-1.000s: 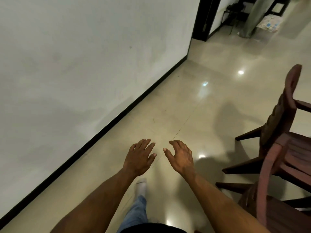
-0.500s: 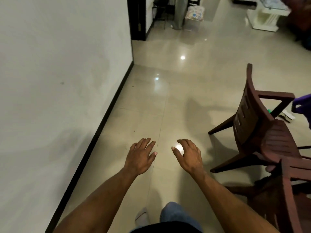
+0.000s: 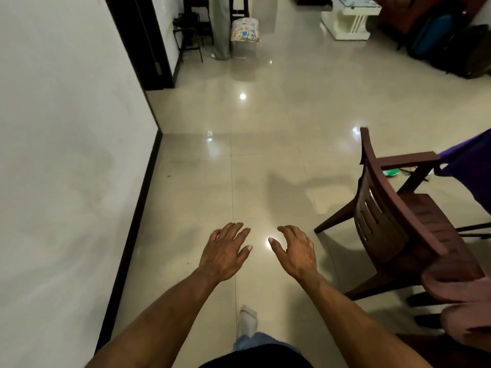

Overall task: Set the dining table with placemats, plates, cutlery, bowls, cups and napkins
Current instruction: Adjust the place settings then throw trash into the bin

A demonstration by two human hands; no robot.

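Note:
My left hand (image 3: 225,251) and my right hand (image 3: 295,252) are held out side by side in front of me, palms down, above a glossy beige tiled floor (image 3: 265,160). Both hold nothing, and their fingers are spread and relaxed. No placemat, plate, cutlery, bowl, cup or napkin shows in the head view. A purple cloth (image 3: 470,168) hangs in at the right edge, just beyond a chair; what it covers is out of view.
A white wall (image 3: 66,155) with a black skirting runs along my left. A dark red wooden armchair (image 3: 393,221) stands close on my right, another chair's back (image 3: 457,306) nearer. Far ahead are a dark doorway (image 3: 148,43), a patterned covered box (image 3: 245,30) and a white stand (image 3: 348,19).
The view has swung right and moved forward along the wall: the doorway and far room have come into sight. Both hands keep the same spread pose, holding nothing.

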